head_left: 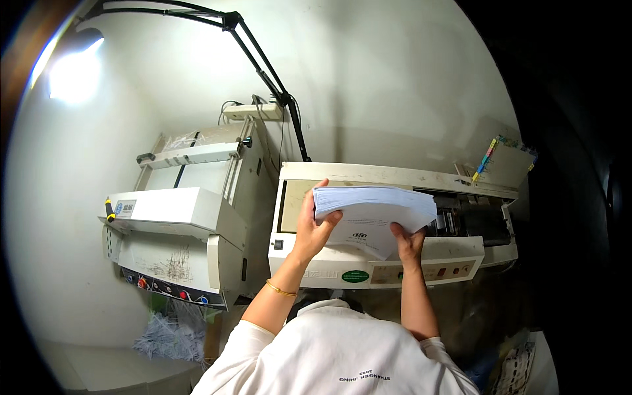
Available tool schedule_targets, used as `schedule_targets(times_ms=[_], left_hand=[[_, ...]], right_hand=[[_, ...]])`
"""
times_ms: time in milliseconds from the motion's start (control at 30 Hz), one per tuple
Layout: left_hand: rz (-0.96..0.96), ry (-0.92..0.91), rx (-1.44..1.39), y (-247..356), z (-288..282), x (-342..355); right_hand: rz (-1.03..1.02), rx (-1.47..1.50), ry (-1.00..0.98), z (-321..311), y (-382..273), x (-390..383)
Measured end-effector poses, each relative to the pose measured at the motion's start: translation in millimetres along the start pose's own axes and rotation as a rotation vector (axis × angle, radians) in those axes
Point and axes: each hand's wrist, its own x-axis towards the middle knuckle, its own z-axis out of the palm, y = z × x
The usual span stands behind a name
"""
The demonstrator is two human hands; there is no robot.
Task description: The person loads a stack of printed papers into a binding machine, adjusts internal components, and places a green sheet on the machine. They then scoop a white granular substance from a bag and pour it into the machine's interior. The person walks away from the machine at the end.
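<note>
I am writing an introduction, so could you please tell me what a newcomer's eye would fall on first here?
Probably the thick white paper stack, central, held in the left hand and right hand over the long cream machine. Next, likely the glaring white lamp, upper left, and the boxy white machine at left.

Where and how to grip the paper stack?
Likely at opposite sides of the paper stack, from left and right, as the left hand and right hand do: it's thick, with layered page edges, so one-sided pinching might let it splay.
</note>
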Motion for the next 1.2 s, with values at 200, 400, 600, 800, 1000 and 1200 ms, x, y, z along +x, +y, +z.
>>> schedule_targets(times_ms=[200, 400, 600, 800, 1000, 1200], left_hand=[[0.192, 0.025, 0.100, 18.2, 3.0, 11.9], [0.113, -0.052, 0.058, 10.5, 0.3, 12.8], [0.201, -0.093, 0.172, 6.7, -3.5, 6.3], [-0.012, -0.064, -0.004, 1.1, 1.2, 0.1], [-0.057, -0.117, -0.061, 3.8, 0.2, 4.1], [0.017, -0.106, 0.004, -7.2, -1.7, 5.7]], right_hand=[[-0.018, 0.008, -0.050, -1.4, -23.2, 10.8], [-0.022, -0.004, -0.049, 0.1, -30.5, 17.9], [-0.089, -0.021, 0.079, 11.8, -39.0, 7.3], [-0.043, 0.027, -0.008, 2.7, -20.1, 1.8], [-0.012, -0.079, -0.057, -9.3, -29.3, 7.4], [-0.514, -0.770, -0.275, -4.9, -148.1, 58.5]])
